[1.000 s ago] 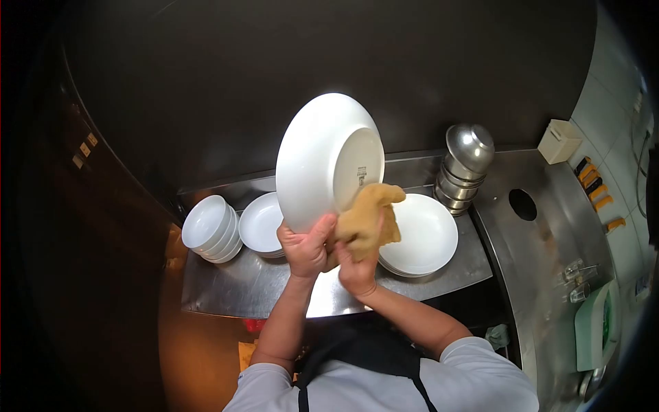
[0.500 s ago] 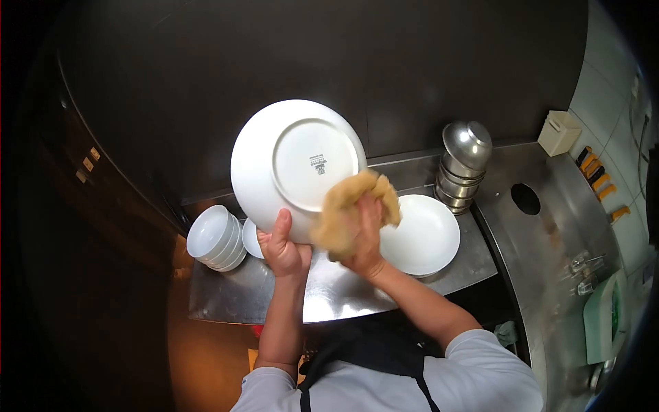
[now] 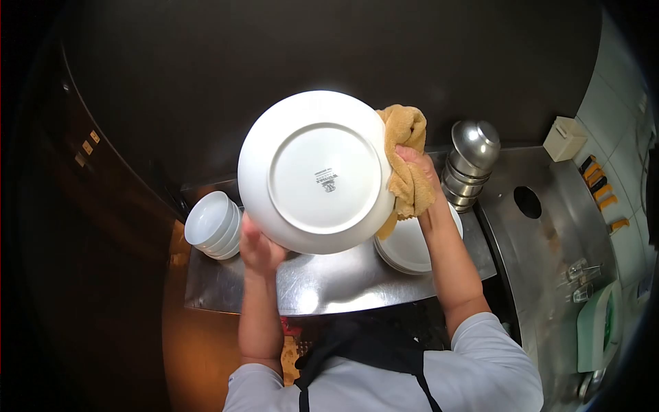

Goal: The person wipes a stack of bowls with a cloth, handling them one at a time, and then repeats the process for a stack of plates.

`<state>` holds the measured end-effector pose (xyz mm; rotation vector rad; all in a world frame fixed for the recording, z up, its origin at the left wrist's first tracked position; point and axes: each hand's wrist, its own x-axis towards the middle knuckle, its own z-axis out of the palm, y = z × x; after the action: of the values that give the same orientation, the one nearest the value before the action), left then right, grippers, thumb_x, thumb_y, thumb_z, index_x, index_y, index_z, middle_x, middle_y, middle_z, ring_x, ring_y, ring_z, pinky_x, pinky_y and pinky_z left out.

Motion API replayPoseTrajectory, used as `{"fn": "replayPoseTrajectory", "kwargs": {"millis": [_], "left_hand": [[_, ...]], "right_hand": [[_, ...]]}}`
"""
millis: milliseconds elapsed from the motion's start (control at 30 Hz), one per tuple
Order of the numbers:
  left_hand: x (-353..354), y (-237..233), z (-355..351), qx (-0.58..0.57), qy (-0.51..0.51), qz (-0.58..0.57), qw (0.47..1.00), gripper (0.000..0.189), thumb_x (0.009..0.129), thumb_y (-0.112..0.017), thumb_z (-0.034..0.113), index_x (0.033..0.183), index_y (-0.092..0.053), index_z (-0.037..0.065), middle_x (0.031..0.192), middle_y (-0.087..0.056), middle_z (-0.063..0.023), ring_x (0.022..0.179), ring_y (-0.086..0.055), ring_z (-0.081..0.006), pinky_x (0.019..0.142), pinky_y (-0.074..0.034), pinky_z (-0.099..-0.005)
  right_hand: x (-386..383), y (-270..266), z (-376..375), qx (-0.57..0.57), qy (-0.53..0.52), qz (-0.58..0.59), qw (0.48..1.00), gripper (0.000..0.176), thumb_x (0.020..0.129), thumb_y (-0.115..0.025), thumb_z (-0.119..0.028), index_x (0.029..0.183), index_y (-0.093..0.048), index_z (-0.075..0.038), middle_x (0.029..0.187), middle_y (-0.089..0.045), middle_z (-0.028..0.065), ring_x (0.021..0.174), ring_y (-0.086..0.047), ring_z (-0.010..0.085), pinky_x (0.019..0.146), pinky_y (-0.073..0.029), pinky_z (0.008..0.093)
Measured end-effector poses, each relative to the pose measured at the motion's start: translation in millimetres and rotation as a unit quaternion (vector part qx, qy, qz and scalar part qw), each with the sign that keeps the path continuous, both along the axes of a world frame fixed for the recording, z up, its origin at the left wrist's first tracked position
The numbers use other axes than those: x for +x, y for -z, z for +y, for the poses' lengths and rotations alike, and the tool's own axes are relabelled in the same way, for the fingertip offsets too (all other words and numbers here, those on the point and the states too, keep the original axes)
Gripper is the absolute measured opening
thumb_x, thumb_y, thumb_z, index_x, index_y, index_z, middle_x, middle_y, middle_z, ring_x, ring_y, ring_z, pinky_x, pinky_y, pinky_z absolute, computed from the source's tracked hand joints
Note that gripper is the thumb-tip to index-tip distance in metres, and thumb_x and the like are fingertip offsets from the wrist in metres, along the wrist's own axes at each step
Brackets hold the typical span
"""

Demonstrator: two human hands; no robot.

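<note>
A large white plate [image 3: 325, 175] is held up with its underside and printed mark facing me. My left hand [image 3: 261, 250] grips its lower left rim, slightly blurred, with the fingers partly hidden behind the plate. At the right rim, my right hand [image 3: 417, 163] is closed on a tan cloth [image 3: 406, 127], which is folded against the plate's edge. Below the right forearm lies a stack of white plates [image 3: 405, 250], partly covered by the arm and the held plate.
On the steel counter [image 3: 223, 285], stacked white bowls [image 3: 209, 218] stand at left. Metal bowls [image 3: 475, 147] are piled at right. Farther right are a beige box [image 3: 565, 137], a round hole [image 3: 528, 202], orange-and-black handles [image 3: 604, 192], glasses [image 3: 583, 275] and a pale green container [image 3: 597, 326].
The plate has moved right and turned slightly. My right hand has carried the cloth from the plate's lower right underside up to its right rim. My left hand has shifted left along the rim.
</note>
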<state>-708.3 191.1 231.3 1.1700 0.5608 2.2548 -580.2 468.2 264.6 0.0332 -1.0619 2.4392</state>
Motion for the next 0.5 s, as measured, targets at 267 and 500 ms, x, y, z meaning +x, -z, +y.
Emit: {"fn": "replayPoseTrajectory", "kwargs": {"millis": [267,500], "left_hand": [[9,8,38,0.03,-0.196,-0.154,0.968,0.052,0.094,-0.07,0.008,0.14,-0.048,-0.005,0.13,-0.064,-0.0168,0.119,-0.063,-0.0276,0.106,-0.05,-0.0417],[3,44,35,-0.03,-0.358,-0.098,0.928,0.047,0.093,-0.07,0.002,0.136,-0.053,-0.004,0.132,-0.062,-0.0158,0.114,-0.065,-0.0257,0.103,-0.051,-0.0395]], "right_hand": [[-26,73,-86,-0.111,0.122,0.029,0.986,0.047,0.097,-0.07,-0.03,0.132,-0.057,-0.003,0.121,-0.065,0.0091,0.11,-0.064,0.0197,0.095,-0.054,0.036],[11,133,-163,0.28,0.034,-0.169,0.944,0.057,0.087,-0.08,-0.023,0.135,-0.055,-0.003,0.12,-0.067,0.0139,0.111,-0.066,0.0262,0.097,-0.053,0.0392]]}}
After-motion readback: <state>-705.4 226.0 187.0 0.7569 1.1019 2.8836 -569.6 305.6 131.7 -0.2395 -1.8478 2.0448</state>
